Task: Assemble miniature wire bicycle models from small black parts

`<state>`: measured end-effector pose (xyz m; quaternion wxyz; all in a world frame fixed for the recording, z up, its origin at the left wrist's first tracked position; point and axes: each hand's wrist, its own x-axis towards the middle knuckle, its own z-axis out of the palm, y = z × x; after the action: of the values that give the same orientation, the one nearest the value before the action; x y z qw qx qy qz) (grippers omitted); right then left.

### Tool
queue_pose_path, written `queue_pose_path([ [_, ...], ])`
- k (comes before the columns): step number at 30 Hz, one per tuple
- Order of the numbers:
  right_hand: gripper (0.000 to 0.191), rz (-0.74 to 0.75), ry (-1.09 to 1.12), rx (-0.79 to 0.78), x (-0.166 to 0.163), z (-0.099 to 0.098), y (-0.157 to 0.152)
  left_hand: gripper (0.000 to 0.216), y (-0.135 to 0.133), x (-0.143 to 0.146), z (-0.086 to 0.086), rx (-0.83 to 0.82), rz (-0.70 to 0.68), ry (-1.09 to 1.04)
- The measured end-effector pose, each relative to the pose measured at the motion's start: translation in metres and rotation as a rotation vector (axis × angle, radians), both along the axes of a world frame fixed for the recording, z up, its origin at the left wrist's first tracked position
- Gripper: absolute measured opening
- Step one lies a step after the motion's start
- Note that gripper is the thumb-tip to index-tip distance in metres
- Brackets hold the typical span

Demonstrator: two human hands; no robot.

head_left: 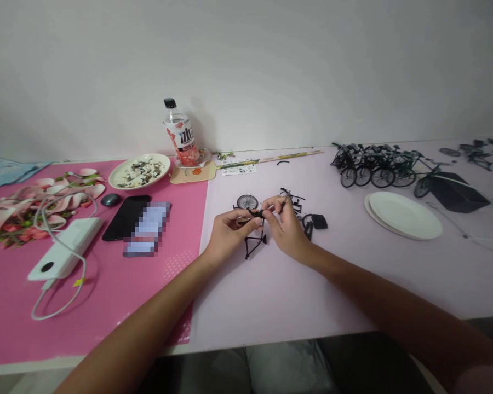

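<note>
A small black model bicycle frame (254, 247) is held above the white part of the table, its triangular end hanging below my fingers. My left hand (229, 232) pinches its upper end between thumb and fingers. My right hand (288, 229) is closed on the same end from the other side; thin black bars, perhaps the handlebar, show between the fingertips. Just behind my left hand lies a spoked model wheel (247, 202). Beyond and beside my right hand are more black bicycle parts (296, 201) and a dark flat piece (319, 221). My fingers partly hide the joint.
Several assembled model bicycles (378, 167) stand at back right, near white plates (406, 215) and a black box-like piece (458, 191). At left are a drink bottle (183, 137), a bowl of small pieces (139, 171), phones (125, 219), a power bank (66, 249) with cable, and petals (45, 202).
</note>
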<state>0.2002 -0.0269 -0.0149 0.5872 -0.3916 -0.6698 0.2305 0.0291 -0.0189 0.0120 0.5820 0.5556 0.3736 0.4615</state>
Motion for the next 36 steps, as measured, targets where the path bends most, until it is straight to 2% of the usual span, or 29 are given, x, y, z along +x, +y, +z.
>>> queue_pose_path([
  [10, 0.027, 0.008, 0.094, 0.052, -0.001, -0.0013, 0.0014, 0.028, 0.0004, -0.0012, 0.0005, 0.088, 0.01, 0.028],
  [15, 0.034, -0.05, 0.118, 0.036, -0.0012, -0.0002, 0.0003, 0.017, 0.0012, -0.0028, -0.0018, 0.152, 0.031, 0.077],
  [23, 0.036, -0.084, 0.169, 0.069, -0.0032, 0.0014, -0.0035, 0.017, -0.0005, -0.0022, 0.0021, 0.137, 0.036, 0.062],
  [36, 0.038, -0.058, 0.238, -0.024, -0.0083, 0.0044, -0.0066, 0.023, -0.0022, -0.001, 0.0039, 0.108, 0.016, 0.062],
])
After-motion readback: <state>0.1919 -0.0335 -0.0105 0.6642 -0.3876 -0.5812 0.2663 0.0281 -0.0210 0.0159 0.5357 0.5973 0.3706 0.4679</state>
